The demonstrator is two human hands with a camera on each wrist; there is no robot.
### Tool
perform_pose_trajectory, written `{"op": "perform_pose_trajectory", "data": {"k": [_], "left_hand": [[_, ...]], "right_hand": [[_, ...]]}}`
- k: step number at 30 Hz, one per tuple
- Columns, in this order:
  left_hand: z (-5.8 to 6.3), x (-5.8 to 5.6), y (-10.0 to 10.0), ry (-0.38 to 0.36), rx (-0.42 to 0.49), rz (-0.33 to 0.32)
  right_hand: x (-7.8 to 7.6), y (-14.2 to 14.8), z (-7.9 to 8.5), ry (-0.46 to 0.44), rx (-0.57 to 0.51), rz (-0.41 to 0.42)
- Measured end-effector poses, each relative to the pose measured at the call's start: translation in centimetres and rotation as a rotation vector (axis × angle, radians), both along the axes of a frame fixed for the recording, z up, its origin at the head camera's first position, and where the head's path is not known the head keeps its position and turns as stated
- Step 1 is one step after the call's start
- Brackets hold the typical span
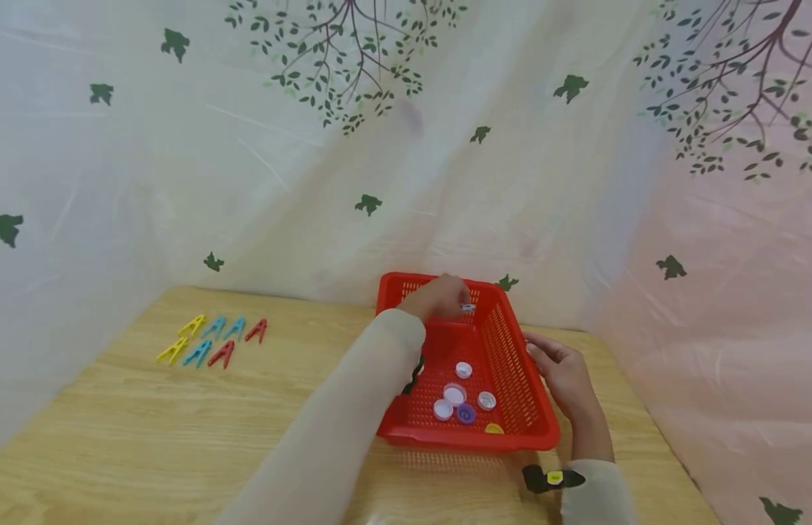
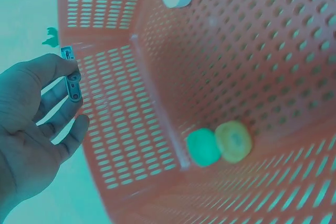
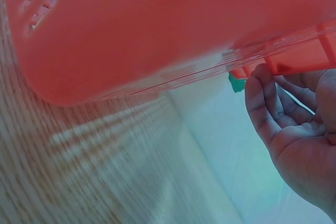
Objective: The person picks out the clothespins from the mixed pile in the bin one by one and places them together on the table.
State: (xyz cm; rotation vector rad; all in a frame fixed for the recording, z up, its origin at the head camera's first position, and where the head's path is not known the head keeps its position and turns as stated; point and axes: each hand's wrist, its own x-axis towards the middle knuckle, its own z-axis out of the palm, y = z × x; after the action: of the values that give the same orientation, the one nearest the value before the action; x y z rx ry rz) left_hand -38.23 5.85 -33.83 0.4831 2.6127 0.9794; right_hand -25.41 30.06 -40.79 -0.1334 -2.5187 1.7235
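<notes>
My left hand (image 1: 442,295) reaches over the far end of a red plastic basket (image 1: 468,442) with slotted walls. Between thumb and fingertips it pinches a small light-blue clothespin (image 1: 468,307), which in the left wrist view overlaps the basket's end wall near the rim. On the right side, my right hand (image 1: 563,370) grips the basket's rim, fingers underneath the edge in the right wrist view. White bottle caps (image 1: 463,370), a purple cap (image 1: 466,414) and a yellow cap (image 1: 494,429) lie on the basket floor. A green cap (image 2: 203,147) shows in the left wrist view.
On the table's left side, several clothespins lie in two rows: yellow ones (image 1: 173,351), blue ones (image 1: 198,353) and red ones (image 1: 222,354). Behind the wooden table (image 1: 248,437) hangs a pale curtain (image 1: 301,204) with leaf prints, close to the basket's far end.
</notes>
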Motion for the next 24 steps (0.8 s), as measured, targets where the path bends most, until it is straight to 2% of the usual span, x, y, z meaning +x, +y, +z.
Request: {"op": "perform_pose_trajectory", "data": {"k": [6,17,21,24], "left_hand": [[1.5,0.3,-0.6,0.092,-0.017,-0.072],[3.1,1.4,-2.0,0.359,-0.117,-0.329],[3.7,1.8,-2.9,0.421,-0.144,-0.375],[4.2,2.2,-3.8,0.441,-0.152,-0.383]], "right_hand": [[0.1,0.0,0.1,-0.004,0.012,0.003],[0.2,-0.1,-0.2,-0.014,0.001,-0.003],[0.2,-0.1,-0.2,-0.006,-0.001,0.004],[0.2,-0.1,-0.1,-0.002,0.001,0.009]]}}
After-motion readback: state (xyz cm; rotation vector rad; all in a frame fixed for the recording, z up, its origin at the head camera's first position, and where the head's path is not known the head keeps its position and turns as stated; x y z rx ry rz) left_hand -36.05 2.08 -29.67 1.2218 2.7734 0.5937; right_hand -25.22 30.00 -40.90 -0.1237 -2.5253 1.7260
